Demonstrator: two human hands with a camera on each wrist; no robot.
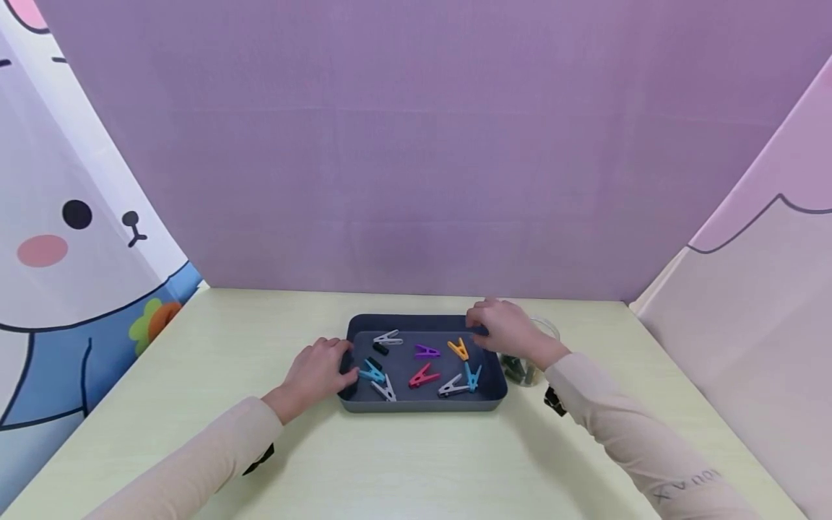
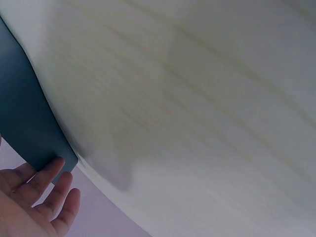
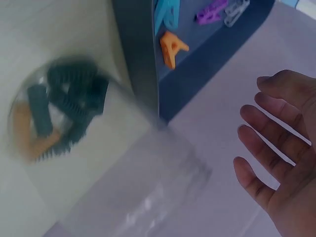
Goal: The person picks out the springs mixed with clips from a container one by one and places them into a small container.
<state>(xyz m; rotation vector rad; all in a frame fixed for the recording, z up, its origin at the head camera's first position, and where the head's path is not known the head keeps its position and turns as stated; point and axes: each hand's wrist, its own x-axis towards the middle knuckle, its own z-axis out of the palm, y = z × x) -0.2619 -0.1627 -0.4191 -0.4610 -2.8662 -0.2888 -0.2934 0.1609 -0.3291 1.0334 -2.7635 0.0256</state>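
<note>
A shallow dark grey tray holds several plastic clips, among them a red clip, a purple clip, an orange-yellow clip, a light blue clip and a white clip. Two small dark pieces lie at its left. My left hand is at the tray's left wall, its loosely bent fingers touching the outer side near the far corner. Over the back right corner hovers my right hand, fingers apart with nothing between them in the right wrist view.
Just right of the tray stands a clear jar, partly hidden by the right hand in the head view. Dark green clips and an orange piece are inside it. A purple cloth wall rises behind the pale table.
</note>
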